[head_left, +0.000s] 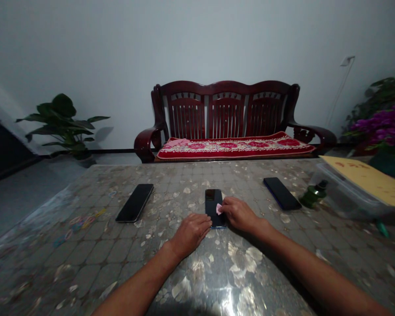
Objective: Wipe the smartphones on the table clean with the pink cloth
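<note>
A dark smartphone [213, 197] lies flat on the patterned table, its top end pointing away from me. At its lower left edge, my left hand [191, 230] has its fingers together and curled, gripping the phone's side against the table. My right hand [239, 213] pinches a small pink piece of cloth or paper [219, 209] over the right part of the screen. Some of the lower screen is hidden by my fingers. Off to the left lies a second black smartphone [135, 203], and a third smartphone [281, 193] with a bluish edge rests to the right.
Beside the right phone stands a green spray bottle [313, 194]. A clear plastic box [344, 197] with a yellow sheet [368, 177] on top is at the right. Coloured bands [82, 221] lie at left. A wooden bench [226, 109] stands beyond the table [184, 175].
</note>
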Available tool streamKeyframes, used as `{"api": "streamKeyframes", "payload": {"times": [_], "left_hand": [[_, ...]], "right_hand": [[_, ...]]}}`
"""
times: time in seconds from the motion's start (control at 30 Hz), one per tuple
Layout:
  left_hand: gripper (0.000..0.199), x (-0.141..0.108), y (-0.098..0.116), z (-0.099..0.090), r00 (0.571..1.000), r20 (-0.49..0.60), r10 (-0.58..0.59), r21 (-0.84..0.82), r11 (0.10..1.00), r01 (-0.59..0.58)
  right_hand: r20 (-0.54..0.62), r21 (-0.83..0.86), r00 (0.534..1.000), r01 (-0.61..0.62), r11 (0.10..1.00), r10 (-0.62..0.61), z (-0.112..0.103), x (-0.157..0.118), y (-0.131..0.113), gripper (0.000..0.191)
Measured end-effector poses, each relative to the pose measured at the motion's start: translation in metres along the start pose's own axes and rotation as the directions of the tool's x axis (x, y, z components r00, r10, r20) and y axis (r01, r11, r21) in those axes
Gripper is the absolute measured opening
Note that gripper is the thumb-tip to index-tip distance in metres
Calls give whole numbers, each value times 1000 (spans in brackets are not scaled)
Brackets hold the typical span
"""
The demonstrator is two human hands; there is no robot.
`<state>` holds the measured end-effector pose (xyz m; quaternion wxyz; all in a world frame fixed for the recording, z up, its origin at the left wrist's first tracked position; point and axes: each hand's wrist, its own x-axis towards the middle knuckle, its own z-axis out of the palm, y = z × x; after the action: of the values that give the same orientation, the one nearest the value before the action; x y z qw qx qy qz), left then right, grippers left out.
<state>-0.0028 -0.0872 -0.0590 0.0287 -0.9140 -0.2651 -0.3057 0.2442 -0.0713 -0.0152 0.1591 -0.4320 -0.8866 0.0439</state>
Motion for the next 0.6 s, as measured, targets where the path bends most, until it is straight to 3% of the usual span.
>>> {"api": "streamKeyframes", "payload": {"times": [0.17, 0.43, 0.6], "left_hand": [[19, 0, 0, 0, 1000, 10, 0, 7, 1000, 0], [21, 1, 2, -2, 999, 30, -14, -13, 1000, 15], [20, 3, 3, -3, 1000, 16, 3, -13, 1000, -3]], "right_hand": [[40, -38, 985, -164, 986, 165, 2, 29, 12, 30], [70, 40, 997, 22, 999, -25, -2, -3, -5, 31], [74, 4, 991, -115, 993, 114, -1, 19, 6, 32]]}}
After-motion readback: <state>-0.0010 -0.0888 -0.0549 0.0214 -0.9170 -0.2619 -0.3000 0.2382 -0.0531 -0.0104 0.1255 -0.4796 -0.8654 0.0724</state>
